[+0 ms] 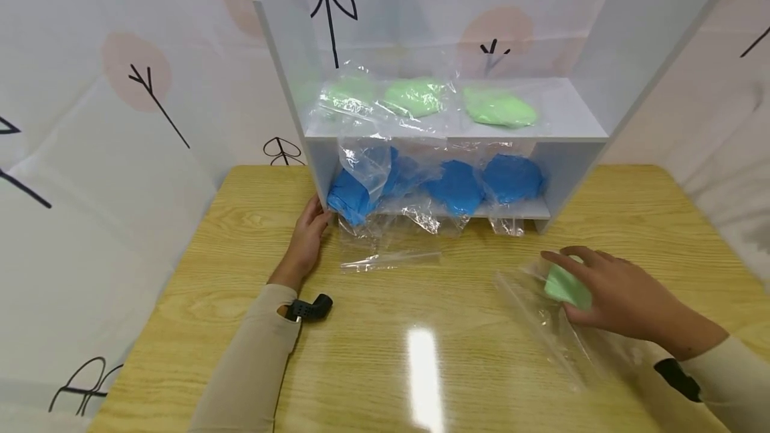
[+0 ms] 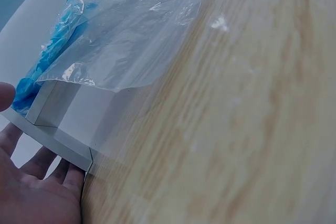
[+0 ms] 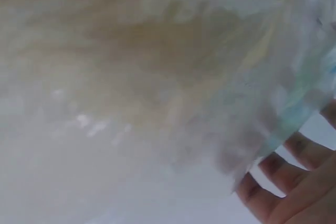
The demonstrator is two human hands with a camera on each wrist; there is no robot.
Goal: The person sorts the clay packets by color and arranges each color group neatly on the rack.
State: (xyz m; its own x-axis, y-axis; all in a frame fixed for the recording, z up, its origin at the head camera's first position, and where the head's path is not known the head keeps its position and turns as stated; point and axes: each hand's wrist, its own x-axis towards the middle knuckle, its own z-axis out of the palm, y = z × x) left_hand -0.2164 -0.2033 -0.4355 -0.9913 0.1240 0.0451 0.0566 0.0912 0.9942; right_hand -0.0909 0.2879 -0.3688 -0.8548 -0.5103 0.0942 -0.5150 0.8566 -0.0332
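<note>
A white two-tier shelf (image 1: 656,39) stands at the back of the table. My left hand (image 1: 307,239) holds its lower left side panel, fingers on the outer face and thumb towards the front; the left wrist view shows these fingers (image 2: 39,162) behind the panel edge. Over the table at the right, my right hand (image 1: 625,293) grips a clear zip bag (image 1: 568,286) with a light green folded item inside. The bag's loose open-looking end trails down towards the front. In the right wrist view, the bag's clear plastic (image 3: 157,103) fills most of the picture, blurred.
On the upper tier lie three clear bags with light green contents (image 1: 499,107). Several bags with blue contents (image 1: 454,186) crowd the lower tier, their plastic ends (image 1: 391,259) hanging over its front edge. A wooden table (image 1: 361,353) lies beneath; patterned cloth (image 1: 150,219) hangs behind.
</note>
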